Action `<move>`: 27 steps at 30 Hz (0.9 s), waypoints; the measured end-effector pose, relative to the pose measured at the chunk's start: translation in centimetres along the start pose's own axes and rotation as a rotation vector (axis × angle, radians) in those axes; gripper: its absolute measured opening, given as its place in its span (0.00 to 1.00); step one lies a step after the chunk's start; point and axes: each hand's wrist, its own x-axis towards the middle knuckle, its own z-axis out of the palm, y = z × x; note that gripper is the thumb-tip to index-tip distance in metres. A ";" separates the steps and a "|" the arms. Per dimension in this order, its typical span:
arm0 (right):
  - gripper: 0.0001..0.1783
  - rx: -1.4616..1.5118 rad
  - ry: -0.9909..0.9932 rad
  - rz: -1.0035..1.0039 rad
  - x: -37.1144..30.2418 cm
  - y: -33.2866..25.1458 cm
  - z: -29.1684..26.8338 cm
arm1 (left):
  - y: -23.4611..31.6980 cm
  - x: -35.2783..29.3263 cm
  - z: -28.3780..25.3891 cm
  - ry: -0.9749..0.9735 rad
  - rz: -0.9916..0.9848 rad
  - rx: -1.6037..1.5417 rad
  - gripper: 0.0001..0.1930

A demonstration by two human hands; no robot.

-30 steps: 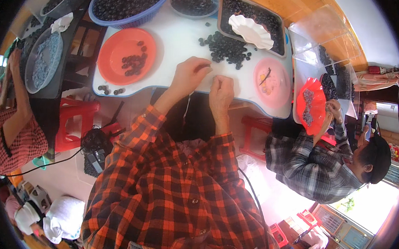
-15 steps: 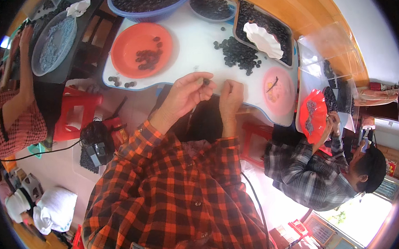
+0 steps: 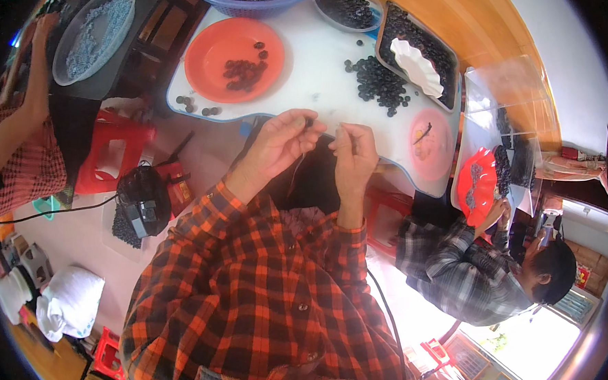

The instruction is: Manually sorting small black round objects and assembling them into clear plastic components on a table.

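Note:
In front of my chest, at the near edge of the white table (image 3: 312, 79), both hands are raised. My left hand (image 3: 281, 146) pinches a small dark round bead-like piece (image 3: 308, 122) between thumb and forefinger. A thin thread-like line (image 3: 294, 177) hangs below that hand. Close by on the right is my right hand (image 3: 354, 156), thumb and forefinger pressed together; what they hold, if anything, is too small to make out. Similar dark pieces lie in the orange basin (image 3: 201, 64) and in a loose pile (image 3: 379, 83) on the table.
Farther back stand a blue basket (image 3: 260, 5), a clear bowl (image 3: 378, 22) and a dark-filled tray (image 3: 458, 89) bearing a white scalloped dish (image 3: 416, 67). A pink plate (image 3: 423, 166) sits at the right corner. Co-workers sit at right (image 3: 459, 271) and left (image 3: 23, 149).
My right hand has turned from a loose fist to a fingertip pinch, its thumb toward the left hand. My left hand still pinches the dark piece. The whole view has shifted slightly.

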 end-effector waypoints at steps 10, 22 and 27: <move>0.02 -0.010 -0.115 -0.038 -1.0 -1.6 1.3 | 0.2 -1.0 0.6 0.083 0.018 0.059 0.13; 0.03 -0.261 -0.198 -0.200 -0.6 -2.1 1.8 | 0.0 -1.0 -0.2 0.083 0.035 0.132 0.13; 0.04 -0.310 -0.220 -0.213 -0.6 -2.1 1.5 | -0.4 -1.1 -0.3 0.118 0.047 0.206 0.13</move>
